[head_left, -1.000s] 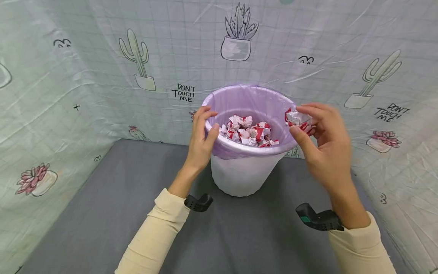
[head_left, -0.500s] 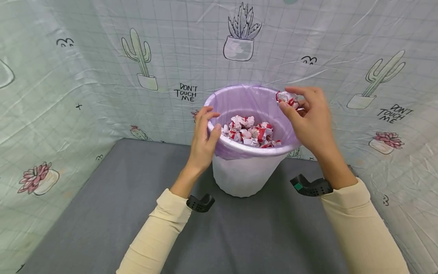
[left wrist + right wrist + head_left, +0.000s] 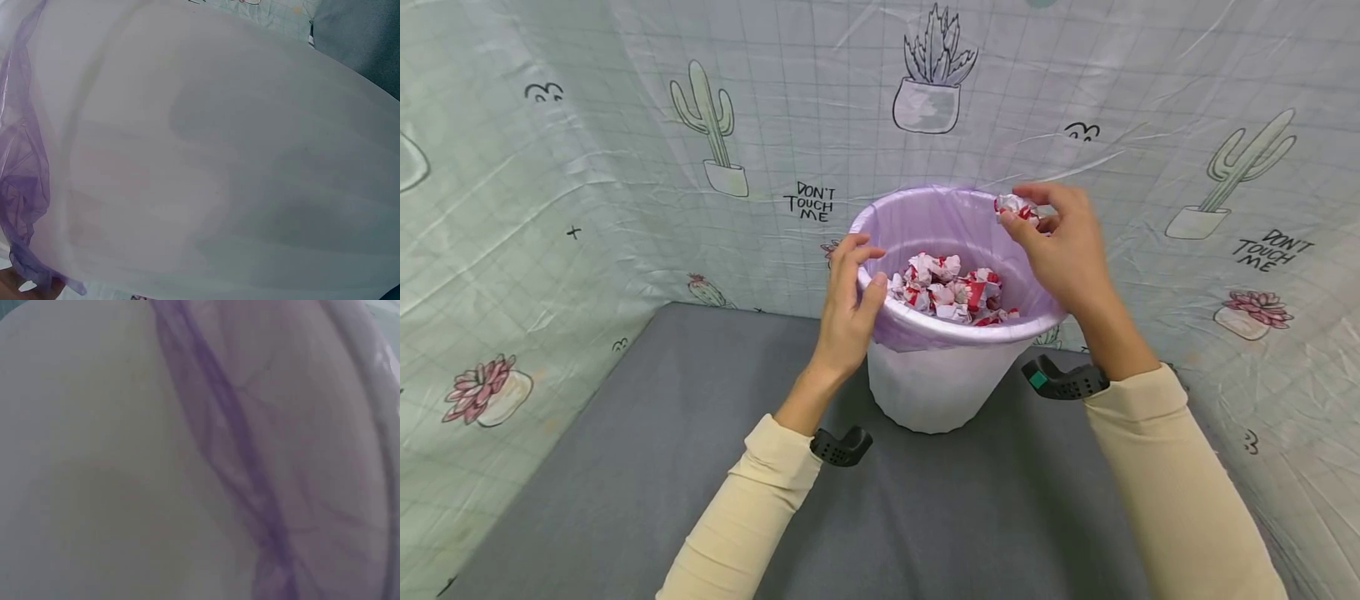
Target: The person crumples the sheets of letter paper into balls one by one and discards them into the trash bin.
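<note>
A white trash can (image 3: 936, 383) with a purple bag (image 3: 917, 218) folded over its rim stands on the grey surface in the head view. Several crumpled red-and-white paper balls (image 3: 951, 287) lie inside it. On the can's left side, my left hand (image 3: 846, 321) holds the rim, fingers curled over the bag edge. My right hand (image 3: 1069, 254) pinches a crumpled paper ball (image 3: 1017, 207) between thumb and fingers, over the right back part of the rim. The left wrist view is filled by the white wall (image 3: 187, 156); the right wrist view shows the wall and bag (image 3: 250, 456) up close.
A light cloth (image 3: 820, 108) printed with cacti hangs behind and at both sides. The can stands near the back of the grey surface (image 3: 625, 467). Black wrist devices (image 3: 841, 447) sit on both arms.
My right hand has carried the paper ball up and to the left, from beside the right rim to over the can's right back edge. The left hand has kept its place.
</note>
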Demonstrator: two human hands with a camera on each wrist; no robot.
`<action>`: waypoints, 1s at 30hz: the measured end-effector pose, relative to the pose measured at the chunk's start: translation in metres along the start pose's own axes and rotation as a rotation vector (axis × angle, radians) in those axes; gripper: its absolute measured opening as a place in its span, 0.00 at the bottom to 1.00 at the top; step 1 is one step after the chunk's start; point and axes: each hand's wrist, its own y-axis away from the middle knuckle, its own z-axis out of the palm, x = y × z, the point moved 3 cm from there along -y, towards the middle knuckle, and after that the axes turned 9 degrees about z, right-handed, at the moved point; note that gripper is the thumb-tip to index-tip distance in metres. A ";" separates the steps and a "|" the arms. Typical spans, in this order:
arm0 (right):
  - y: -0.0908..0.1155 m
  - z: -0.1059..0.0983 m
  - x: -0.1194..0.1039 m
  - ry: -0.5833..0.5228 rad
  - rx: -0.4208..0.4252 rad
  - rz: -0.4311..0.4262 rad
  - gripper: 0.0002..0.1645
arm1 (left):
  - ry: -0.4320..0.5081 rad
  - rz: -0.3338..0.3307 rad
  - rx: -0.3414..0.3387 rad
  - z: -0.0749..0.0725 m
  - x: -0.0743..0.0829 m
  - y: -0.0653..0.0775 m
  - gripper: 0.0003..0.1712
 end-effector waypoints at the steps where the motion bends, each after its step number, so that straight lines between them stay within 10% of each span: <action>1: 0.000 0.000 0.001 0.001 -0.008 0.013 0.26 | -0.003 -0.001 0.002 0.000 0.000 0.000 0.23; 13: 0.000 -0.004 0.010 -0.090 -0.022 0.108 0.31 | 0.014 0.021 0.003 0.004 0.000 -0.001 0.22; 30: 0.010 -0.006 0.011 -0.149 0.040 -0.058 0.19 | -0.004 -0.009 -0.013 0.005 -0.004 0.000 0.24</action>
